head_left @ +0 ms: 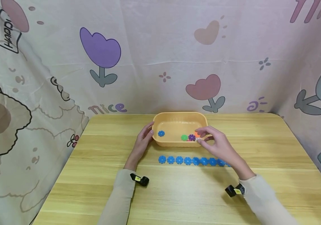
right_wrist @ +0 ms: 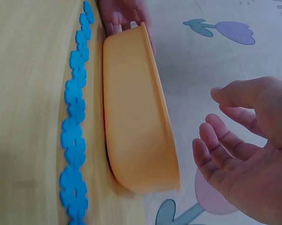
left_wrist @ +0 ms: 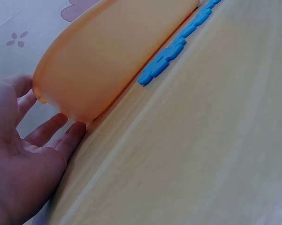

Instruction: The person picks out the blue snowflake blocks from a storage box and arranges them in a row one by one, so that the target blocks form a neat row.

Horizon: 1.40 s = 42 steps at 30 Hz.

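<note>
A yellow-orange plastic basin [head_left: 177, 144] stands toward the back of the table. My left hand [head_left: 143, 137] touches its left end with relaxed fingers; in the left wrist view, fingertips [left_wrist: 79, 127] rest against the end wall. Above the basin's right end is my right hand [head_left: 215, 140], loosely curved, with nothing between thumb and fingers in the right wrist view. Inside lie snowflake-shaped plastic discs: a blue disc [head_left: 161, 133] at left, and a green disc [head_left: 184, 137], a purple disc [head_left: 191, 137] and an orange disc [head_left: 197, 134] near the right hand, which partly covers that group.
In front of the basin runs a row of several blue snowflake discs [head_left: 179, 160], its right end hidden behind the right forearm. The wooden table [head_left: 177, 193] meets a printed cloth [head_left: 149, 47] at the back. Each sleeve carries a small black camera [head_left: 141, 180].
</note>
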Tool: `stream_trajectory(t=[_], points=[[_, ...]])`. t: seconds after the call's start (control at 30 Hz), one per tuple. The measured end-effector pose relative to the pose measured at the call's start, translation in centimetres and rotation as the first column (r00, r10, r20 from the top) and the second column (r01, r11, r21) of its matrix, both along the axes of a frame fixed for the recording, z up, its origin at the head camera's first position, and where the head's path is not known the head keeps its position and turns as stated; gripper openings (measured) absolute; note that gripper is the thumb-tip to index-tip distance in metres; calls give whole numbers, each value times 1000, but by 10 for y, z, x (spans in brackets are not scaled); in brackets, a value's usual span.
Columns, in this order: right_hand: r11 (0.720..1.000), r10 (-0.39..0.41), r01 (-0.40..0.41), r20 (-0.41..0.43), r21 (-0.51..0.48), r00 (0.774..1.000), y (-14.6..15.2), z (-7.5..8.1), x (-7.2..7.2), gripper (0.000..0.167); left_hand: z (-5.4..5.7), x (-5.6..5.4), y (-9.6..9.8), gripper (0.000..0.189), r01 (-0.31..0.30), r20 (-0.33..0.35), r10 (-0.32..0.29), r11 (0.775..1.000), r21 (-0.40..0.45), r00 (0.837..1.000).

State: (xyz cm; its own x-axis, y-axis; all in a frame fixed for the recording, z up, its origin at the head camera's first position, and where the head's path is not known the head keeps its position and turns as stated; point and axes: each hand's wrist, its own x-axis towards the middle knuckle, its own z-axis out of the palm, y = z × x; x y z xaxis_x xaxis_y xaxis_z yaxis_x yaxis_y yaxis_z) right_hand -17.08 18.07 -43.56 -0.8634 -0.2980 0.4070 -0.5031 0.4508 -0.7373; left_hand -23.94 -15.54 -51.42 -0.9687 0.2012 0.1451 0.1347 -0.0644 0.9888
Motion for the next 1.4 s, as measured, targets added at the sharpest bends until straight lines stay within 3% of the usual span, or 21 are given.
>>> stream_trajectory(t=[0.4, 1.0, 1.17, 1.27, 1.4], points=[[998, 51, -48, 55, -47, 997, -38, 0, -28, 32, -2, 0, 0, 43, -27, 7, 28, 999, -47, 1000], [994, 111, -107, 190, -30, 975, -92, -9, -78, 36, 1, -3, -1, 47, 15, 45, -14, 999, -31, 999], [994, 106, -108, 255, -6, 961, -104, -14, -88, 36, 19, 6, -2, 48, 32, 59, -31, 999, -13, 998], [994, 102, -109, 280, 10, 955, -109, -19, -94, 36, 18, 6, -1, 47, 23, 40, -22, 1000, -16, 999], [992, 107, -124, 289, 40, 951, -114, -26, -103, 34, 2, -2, -3, 44, 7, 15, -6, 999, -37, 1000]])
